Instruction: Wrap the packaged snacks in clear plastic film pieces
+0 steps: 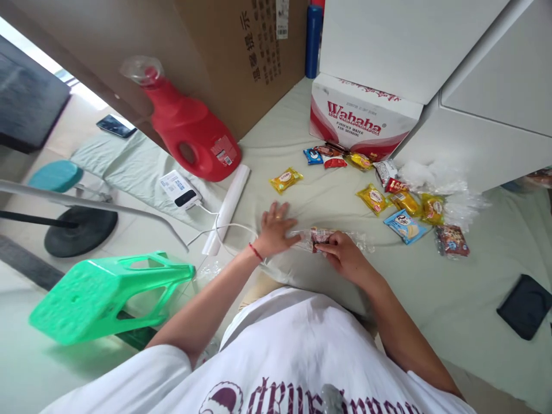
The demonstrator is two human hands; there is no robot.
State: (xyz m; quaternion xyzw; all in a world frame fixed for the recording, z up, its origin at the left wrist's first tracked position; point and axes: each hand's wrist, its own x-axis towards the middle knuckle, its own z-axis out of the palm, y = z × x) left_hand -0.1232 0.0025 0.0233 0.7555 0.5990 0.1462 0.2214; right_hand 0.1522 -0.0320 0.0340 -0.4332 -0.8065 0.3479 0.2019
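A clear plastic bag (pixel 365 240) lies stretched sideways on the pale green sheet in front of me. At its middle is a small dark red and brown snack packet (pixel 319 235), partly covered by fingers. My right hand (pixel 345 257) is closed on that packet from the right, its index finger across the front. My left hand (pixel 275 231) has its fingers spread and rests at the bag's left end, touching the plastic. Beyond the left hand lies a single yellow snack packet (pixel 286 180).
Several wrapped snacks, including a light blue packet (pixel 406 226), lie to the right beside crumpled clear bags (pixel 463 204). A Wahaha carton (pixel 362 118) stands behind. Leftward are a red jug (pixel 194 138), a white roll (pixel 226 210), a cabled white device (pixel 180 188) and a green stool (pixel 86 293).
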